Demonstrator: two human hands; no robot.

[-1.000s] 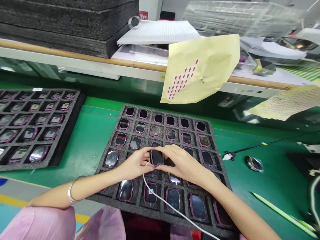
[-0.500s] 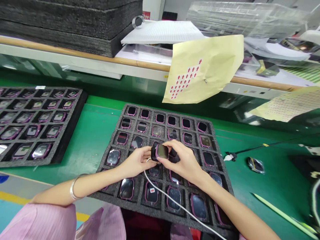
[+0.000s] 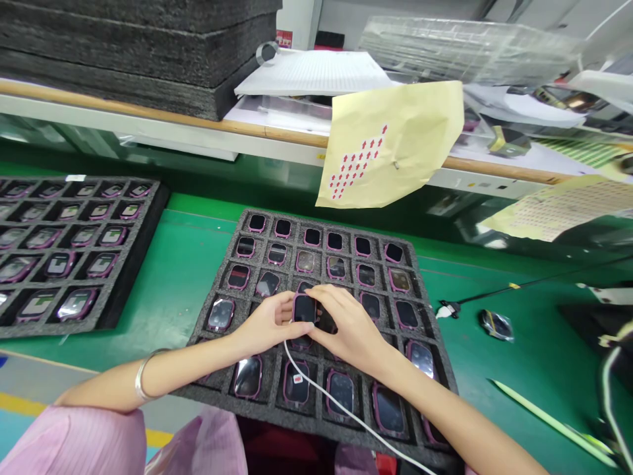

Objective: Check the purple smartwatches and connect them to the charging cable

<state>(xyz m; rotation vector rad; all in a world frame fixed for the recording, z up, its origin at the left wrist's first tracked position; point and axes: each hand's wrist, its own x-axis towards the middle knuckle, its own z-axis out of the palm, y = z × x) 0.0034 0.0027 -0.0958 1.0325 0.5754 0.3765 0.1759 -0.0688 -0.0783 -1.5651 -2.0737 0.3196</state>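
Note:
Between my two hands, over the middle of a dark foam tray point(image 3: 267, 410), is a smartwatch point(image 3: 304, 309) with a dark screen and a purple frame. My left hand point(image 3: 267, 322) grips its left side, thumb at the lower edge. Fingers of my right hand point(image 3: 349, 326) close on its right side and top. A white cable point(image 3: 336, 396) runs from beneath my left fingers down to the right across the tray. Purple-framed watches sit in the tray's compartments, one with a small red-marked sticker point(image 3: 297, 379). What lies behind the held watch is hidden.
Another foam tray of watches point(image 3: 106, 290) lies at the left. A shelf point(image 3: 277, 133) crosses the back, holding stacked black foam point(image 3: 148, 59) and papers, with a yellow sheet point(image 3: 390, 145) hanging down. At the right are a wrapped item point(image 3: 496, 326), a cable plug point(image 3: 448, 309) and a green stick point(image 3: 548, 422).
The held watch has shifted slightly left and turned, so its screen now faces more squarely toward me. My left thumb now reaches its lower edge. The whole view has shifted slightly.

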